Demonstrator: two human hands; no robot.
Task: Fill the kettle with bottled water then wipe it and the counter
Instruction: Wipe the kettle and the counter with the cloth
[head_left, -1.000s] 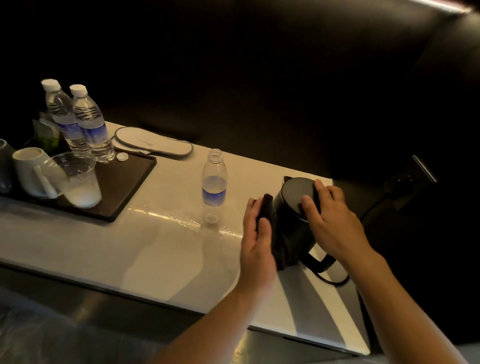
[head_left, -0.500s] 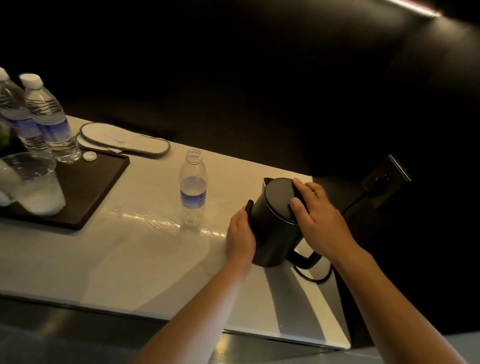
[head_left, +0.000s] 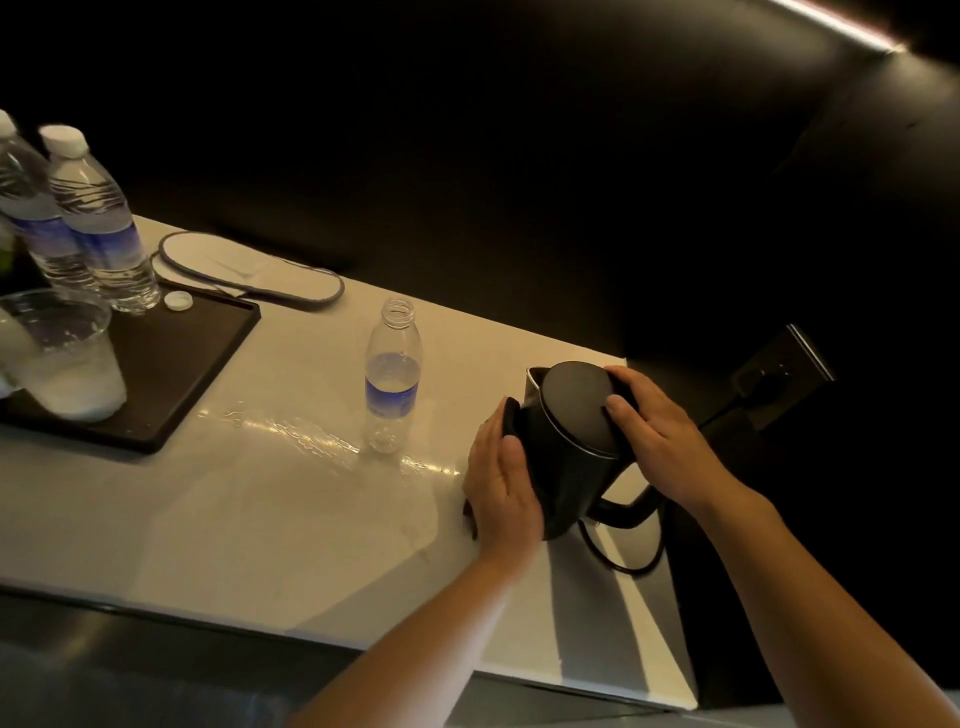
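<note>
A black electric kettle (head_left: 571, 431) stands at the right end of the pale counter (head_left: 260, 519), lid closed. My left hand (head_left: 501, 483) presses a dark cloth (head_left: 511, 415) flat against the kettle's left side; only the cloth's edges show around the fingers. My right hand (head_left: 660, 436) rests on the lid and handle side, steadying the kettle. An uncapped, mostly empty water bottle (head_left: 392, 374) stands upright to the left of the kettle, and a streak of water (head_left: 311, 441) glistens on the counter at its foot.
A black tray (head_left: 171, 364) at the left carries two sealed water bottles (head_left: 93, 223), a clear plastic cup (head_left: 67, 358) and a loose white cap (head_left: 178, 300). A flat white slipper (head_left: 249, 275) lies behind it. The kettle's cord (head_left: 618, 551) runs to a wall socket (head_left: 774, 379).
My left hand with the cloth has slid down the kettle's left side toward its base. The view has shifted slightly; the right hand stays on the lid.
</note>
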